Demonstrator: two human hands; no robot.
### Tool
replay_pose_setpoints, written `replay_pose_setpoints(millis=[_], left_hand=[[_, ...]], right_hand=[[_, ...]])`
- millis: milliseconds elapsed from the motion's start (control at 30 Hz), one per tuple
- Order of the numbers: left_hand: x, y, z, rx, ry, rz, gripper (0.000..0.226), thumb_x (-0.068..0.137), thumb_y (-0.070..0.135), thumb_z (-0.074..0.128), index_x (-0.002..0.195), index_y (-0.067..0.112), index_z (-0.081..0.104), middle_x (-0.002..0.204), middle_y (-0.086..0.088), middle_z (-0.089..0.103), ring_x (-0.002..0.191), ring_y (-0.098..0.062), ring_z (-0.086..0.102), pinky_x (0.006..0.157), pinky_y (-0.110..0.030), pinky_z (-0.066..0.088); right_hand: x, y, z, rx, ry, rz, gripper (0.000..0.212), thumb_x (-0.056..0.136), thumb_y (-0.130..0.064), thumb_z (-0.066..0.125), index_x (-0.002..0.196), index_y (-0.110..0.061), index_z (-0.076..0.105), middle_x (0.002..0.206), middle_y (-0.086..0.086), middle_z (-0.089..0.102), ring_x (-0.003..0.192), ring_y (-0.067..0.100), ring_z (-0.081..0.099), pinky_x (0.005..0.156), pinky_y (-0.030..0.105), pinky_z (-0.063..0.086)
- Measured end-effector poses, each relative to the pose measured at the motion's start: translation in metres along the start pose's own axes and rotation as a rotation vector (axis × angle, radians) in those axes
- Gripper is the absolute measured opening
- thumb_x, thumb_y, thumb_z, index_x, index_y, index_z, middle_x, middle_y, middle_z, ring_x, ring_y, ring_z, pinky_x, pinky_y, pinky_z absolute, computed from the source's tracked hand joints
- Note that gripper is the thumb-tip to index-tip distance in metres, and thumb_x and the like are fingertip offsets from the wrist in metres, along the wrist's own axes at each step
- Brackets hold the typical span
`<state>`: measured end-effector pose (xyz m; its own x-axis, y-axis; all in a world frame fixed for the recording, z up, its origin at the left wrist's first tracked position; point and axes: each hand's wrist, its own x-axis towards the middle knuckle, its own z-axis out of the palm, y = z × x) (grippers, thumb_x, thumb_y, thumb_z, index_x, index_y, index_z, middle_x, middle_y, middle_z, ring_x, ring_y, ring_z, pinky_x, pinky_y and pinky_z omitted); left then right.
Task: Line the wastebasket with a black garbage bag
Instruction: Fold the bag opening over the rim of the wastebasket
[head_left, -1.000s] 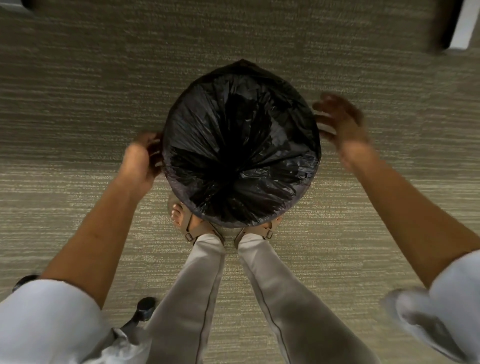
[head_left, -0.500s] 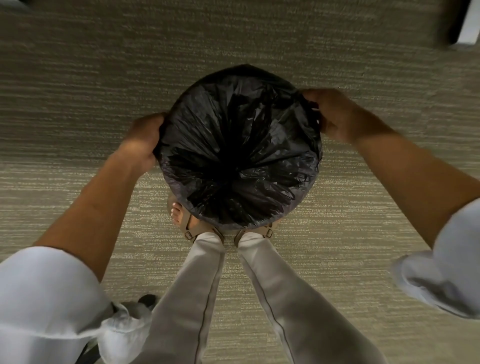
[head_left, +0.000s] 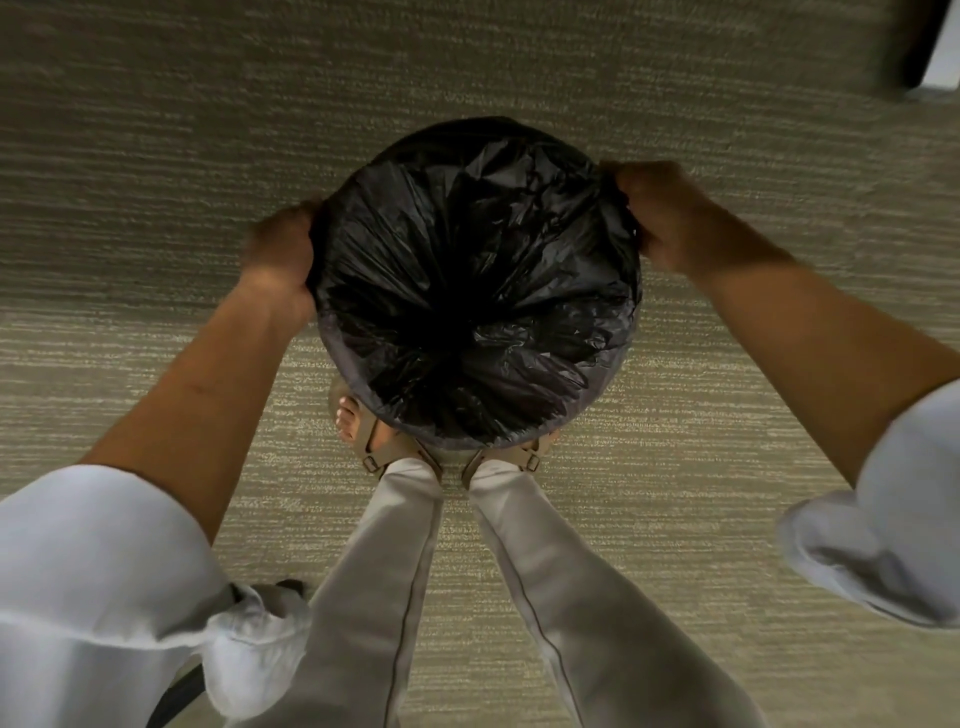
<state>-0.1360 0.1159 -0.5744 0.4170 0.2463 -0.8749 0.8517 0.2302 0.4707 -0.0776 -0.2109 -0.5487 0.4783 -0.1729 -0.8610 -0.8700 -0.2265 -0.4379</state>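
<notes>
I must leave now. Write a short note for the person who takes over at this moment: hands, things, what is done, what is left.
Left hand: gripping the bag edge at the left of the rim.
Right hand: gripping the bag edge at the upper right of the rim.
Wastebasket: stands on the carpet right in front of the feet; bag is inside, open.
Done: bag pushed in, its edge over the rim on the far side and at both hands.
Left: the near rim looks uncovered; probably pull the edge down there, then let go.
</notes>
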Motion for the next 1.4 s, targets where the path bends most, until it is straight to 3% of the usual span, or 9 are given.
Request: replay_pose_setpoints(millis=[167,267,500,667,833,967,1100,1300,1400], left_hand=[[-0.001,-0.001,0.003,0.04,0.179,0.141,0.024,0.086,0.019,0.058,0.065,0.023,0.069,0.071,0.004,0.066,0.068,-0.014,0.061,0.065,-0.029,0.049],[0.0,0.001,0.005,0.211,0.217,0.183,0.018,0.083,0.02,0.057,0.077,0.022,0.074,0.088,-0.005,0.071,0.079,-0.018,0.061,0.071,-0.033,0.049],[-0.016,0.005,0.012,0.619,0.409,0.732,0.026,0.097,0.029,0.044,0.073,0.022,0.048,0.061,0.015,0.041,0.055,0.002,0.045,0.052,-0.007,0.029],[-0.008,-0.001,0.009,0.643,0.379,0.593,0.019,0.096,0.017,0.044,0.084,0.015,0.058,0.079,-0.003,0.057,0.073,-0.011,0.051,0.064,-0.021,0.037],[-0.004,0.007,0.008,0.275,0.203,0.299,0.028,0.089,0.016,0.058,0.063,0.022,0.065,0.07,0.004,0.062,0.07,-0.009,0.057,0.06,-0.019,0.044],[-0.003,0.006,0.006,0.251,0.234,0.351,0.024,0.091,0.013,0.048,0.069,0.019,0.056,0.075,-0.002,0.055,0.071,-0.013,0.049,0.065,-0.026,0.038],[-0.01,0.005,0.011,0.482,0.336,0.627,0.037,0.099,0.025,0.045,0.063,0.029,0.034,0.064,0.011,0.035,0.055,0.001,0.033,0.054,-0.013,0.028],[-0.014,0.014,0.008,0.448,0.307,0.768,0.032,0.1,0.022,0.041,0.07,0.033,0.037,0.069,0.015,0.039,0.057,0.013,0.042,0.058,-0.009,0.03],[-0.006,0.013,0.007,0.536,0.269,0.636,0.026,0.097,0.017,0.044,0.073,0.026,0.047,0.07,0.013,0.045,0.062,0.009,0.046,0.054,-0.006,0.031]], right_hand=[[0.007,0.006,0.001,-0.094,0.12,-0.13,0.034,0.098,-0.034,0.055,0.09,-0.004,0.068,0.087,0.01,0.064,0.078,0.019,0.063,0.069,0.031,0.048],[0.009,0.006,-0.002,-0.319,0.258,-0.257,0.036,0.097,-0.034,0.055,0.065,-0.019,0.058,0.069,0.005,0.057,0.065,0.015,0.053,0.065,0.029,0.039],[-0.003,0.011,-0.004,-0.448,0.636,-0.725,0.025,0.093,-0.017,0.051,0.092,-0.009,0.074,0.09,0.002,0.076,0.074,0.001,0.058,0.055,-0.001,0.029],[0.004,0.02,-0.007,-0.527,0.41,-0.498,0.025,0.095,-0.029,0.056,0.089,-0.015,0.076,0.09,0.004,0.075,0.076,0.012,0.064,0.066,0.024,0.047],[0.012,0.014,-0.014,-0.374,0.088,-0.19,0.036,0.095,-0.025,0.058,0.06,-0.017,0.056,0.063,0.005,0.053,0.063,0.019,0.054,0.063,0.032,0.044],[0.013,0.014,-0.016,-0.245,0.117,-0.23,0.028,0.099,-0.033,0.053,0.084,-0.011,0.062,0.081,0.012,0.054,0.075,0.022,0.053,0.067,0.038,0.044],[0.015,0.011,-0.015,-0.218,0.259,-0.334,0.036,0.1,-0.032,0.048,0.065,-0.023,0.048,0.069,-0.001,0.045,0.073,0.017,0.045,0.065,0.033,0.034],[0.007,0.01,-0.012,-0.164,0.341,-0.489,0.033,0.1,-0.032,0.047,0.068,-0.027,0.046,0.066,-0.009,0.043,0.062,0.003,0.039,0.056,0.024,0.032],[0.016,0.016,-0.011,-0.27,0.341,-0.412,0.027,0.098,-0.031,0.05,0.08,-0.015,0.061,0.076,0.004,0.055,0.071,0.013,0.049,0.062,0.028,0.037]])
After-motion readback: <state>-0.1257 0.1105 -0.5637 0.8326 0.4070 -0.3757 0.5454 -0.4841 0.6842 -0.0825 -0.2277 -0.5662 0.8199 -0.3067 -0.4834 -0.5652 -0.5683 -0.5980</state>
